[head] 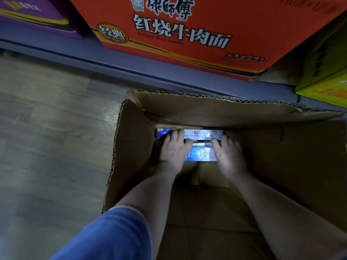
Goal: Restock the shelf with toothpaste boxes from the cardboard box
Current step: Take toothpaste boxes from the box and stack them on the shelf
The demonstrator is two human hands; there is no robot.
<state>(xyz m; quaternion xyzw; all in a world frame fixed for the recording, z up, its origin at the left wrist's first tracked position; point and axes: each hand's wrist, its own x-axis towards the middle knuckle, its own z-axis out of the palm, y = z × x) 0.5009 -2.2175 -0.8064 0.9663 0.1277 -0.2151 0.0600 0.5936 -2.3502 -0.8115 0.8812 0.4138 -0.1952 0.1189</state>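
An open brown cardboard box stands on the floor below me, and both my arms reach down into it. At its bottom lie blue toothpaste boxes: one along the far wall and a nearer one. My left hand lies over their left ends, its fingers curled over the far box. Over the right ends lies my right hand, with its fingers curled in the same way. The hands hide how many boxes there are.
A large orange noodle carton sits on the grey bottom shelf just beyond the cardboard box. A purple carton stands at far left and a yellow one at right. Wooden floor spreads to the left.
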